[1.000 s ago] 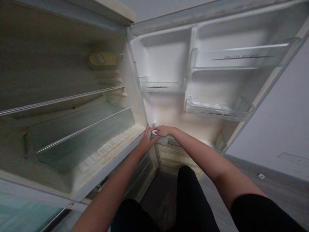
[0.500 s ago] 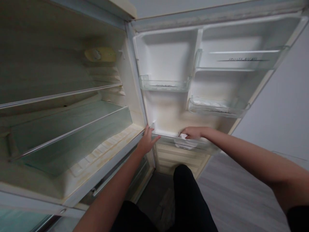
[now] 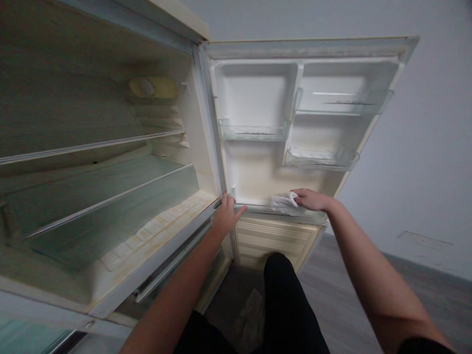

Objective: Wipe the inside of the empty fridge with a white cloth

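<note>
A white cloth (image 3: 284,202) is gripped in my right hand (image 3: 309,199), low on the inside of the open fridge door (image 3: 258,172). Cloth and hand are at the clear bottom door shelf (image 3: 254,210). My left hand (image 3: 225,216) rests by the hinge side, at the left end of that same shelf, with fingers apart and thumb stretched out. Nothing shows in the left hand.
On the left stands the fridge interior, with a glass shelf (image 3: 110,142) and a clear drawer (image 3: 121,206). Clear upper door bins (image 3: 254,132) jut from the door. Below are a lower compartment (image 3: 273,238), my knee (image 3: 280,290) and the grey floor (image 3: 332,275).
My right hand has moved slightly right with the cloth, which now shows more fully. The door's outer edge appears further left. My left hand has stayed nearly in place.
</note>
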### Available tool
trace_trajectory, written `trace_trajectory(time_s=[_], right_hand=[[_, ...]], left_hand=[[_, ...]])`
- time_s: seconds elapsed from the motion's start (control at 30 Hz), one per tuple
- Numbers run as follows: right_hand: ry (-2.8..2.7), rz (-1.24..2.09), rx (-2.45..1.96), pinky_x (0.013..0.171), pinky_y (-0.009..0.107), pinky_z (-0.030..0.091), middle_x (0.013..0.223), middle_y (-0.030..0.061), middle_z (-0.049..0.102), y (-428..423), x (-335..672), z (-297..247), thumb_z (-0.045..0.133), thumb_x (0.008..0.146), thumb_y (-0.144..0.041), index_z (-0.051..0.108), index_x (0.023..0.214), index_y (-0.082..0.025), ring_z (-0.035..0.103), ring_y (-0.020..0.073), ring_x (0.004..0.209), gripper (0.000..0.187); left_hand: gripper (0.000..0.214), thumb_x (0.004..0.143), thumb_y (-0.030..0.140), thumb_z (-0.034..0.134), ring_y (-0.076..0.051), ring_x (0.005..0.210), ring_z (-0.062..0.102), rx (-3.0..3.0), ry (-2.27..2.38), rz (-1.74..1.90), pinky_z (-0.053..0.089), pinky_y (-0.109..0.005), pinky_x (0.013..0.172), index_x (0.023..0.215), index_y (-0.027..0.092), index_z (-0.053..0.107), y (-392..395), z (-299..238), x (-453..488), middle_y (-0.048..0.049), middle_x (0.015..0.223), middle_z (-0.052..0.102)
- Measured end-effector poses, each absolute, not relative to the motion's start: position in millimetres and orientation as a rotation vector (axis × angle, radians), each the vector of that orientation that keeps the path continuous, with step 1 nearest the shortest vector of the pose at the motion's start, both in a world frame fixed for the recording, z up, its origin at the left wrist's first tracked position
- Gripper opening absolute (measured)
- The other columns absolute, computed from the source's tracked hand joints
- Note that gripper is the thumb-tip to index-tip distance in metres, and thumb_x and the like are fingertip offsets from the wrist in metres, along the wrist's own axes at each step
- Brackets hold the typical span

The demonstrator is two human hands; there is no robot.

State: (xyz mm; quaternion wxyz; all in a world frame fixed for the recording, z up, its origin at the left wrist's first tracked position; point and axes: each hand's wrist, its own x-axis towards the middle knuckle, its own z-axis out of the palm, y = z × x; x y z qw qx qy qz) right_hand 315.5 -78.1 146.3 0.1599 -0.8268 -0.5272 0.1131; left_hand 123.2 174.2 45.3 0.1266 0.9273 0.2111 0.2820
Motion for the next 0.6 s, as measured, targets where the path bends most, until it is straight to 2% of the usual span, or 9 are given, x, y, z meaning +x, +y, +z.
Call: trace_trajectory(time_s=[0.1, 0.17, 0.27, 0.37, 0.47, 0.6], right_hand=[[-1.431, -0.014, -1.883, 0.113, 0.036, 0.039, 0.134, 0.0110, 0.063, -60, 250, 100, 0.039, 0.090, -0.018, 0.062, 0.131, -0.014, 0.056, 0.0201, 0.127, 0.047], [-1.341, -0.023, -1.821, 0.118, 0.038, 0.034, 0.142, 0.0112, 0.057, -41, 212, 54, 0.042, 0.086, -0.017, 0.061, 0.133, -0.015, 0.051, 0.0200, 0.134, 0.051], [-1.048, 0.105, -1.713, 0.122, 0.041, 0.027, 0.142, 0.0129, 0.056, -7, 179, -5, 0.044, 0.080, -0.019, 0.062, 0.129, -0.013, 0.047, 0.0222, 0.138, 0.052], [-0.529, 0.489, -1.419, 0.114, 0.043, 0.040, 0.126, 0.0135, 0.066, 29, 172, -26, 0.049, 0.080, -0.032, 0.063, 0.119, -0.013, 0.058, 0.0253, 0.123, 0.045], [-0.244, 0.863, -1.004, 0.099, 0.044, 0.052, 0.107, 0.0118, 0.072, 61, 171, -13, 0.043, 0.084, -0.041, 0.062, 0.111, -0.014, 0.066, 0.0268, 0.107, 0.043], [-0.207, 0.833, -0.795, 0.100, 0.044, 0.051, 0.103, 0.0124, 0.072, 94, 164, 9, 0.031, 0.084, -0.034, 0.063, 0.114, -0.014, 0.065, 0.0255, 0.112, 0.048]], left_hand=[[0.062, 0.090, 0.046, 0.062, -0.036, 0.141, 0.045, 2.660, 0.523, 0.729, 0.049, -0.046, 0.106, 0.140, 0.015, 0.040, 177, 38, 120, -0.0245, 0.162, 0.023], [0.074, 0.087, 0.034, 0.066, -0.037, 0.145, 0.039, 2.658, 0.471, 0.672, 0.048, -0.046, 0.108, 0.149, 0.016, 0.030, 179, 34, 115, -0.0244, 0.165, 0.013], [0.068, 0.089, 0.016, 0.054, -0.034, 0.149, 0.032, 2.664, 0.433, 0.666, 0.043, -0.047, 0.113, 0.151, 0.016, 0.027, 179, 33, 108, -0.0215, 0.167, 0.008], [0.061, 0.086, 0.004, 0.045, -0.030, 0.147, 0.036, 2.674, 0.479, 0.622, 0.043, -0.045, 0.114, 0.144, 0.017, 0.037, 176, 40, 105, -0.0184, 0.167, 0.012], [0.047, 0.085, 0.005, 0.046, -0.028, 0.144, 0.042, 2.688, 0.559, 0.590, 0.043, -0.042, 0.114, 0.132, 0.016, 0.046, 171, 50, 108, -0.0199, 0.164, 0.022], [0.023, 0.094, 0.023, 0.047, -0.030, 0.139, 0.048, 2.700, 0.612, 0.640, 0.045, -0.044, 0.110, 0.116, 0.016, 0.051, 162, 58, 110, -0.0236, 0.153, 0.039]])
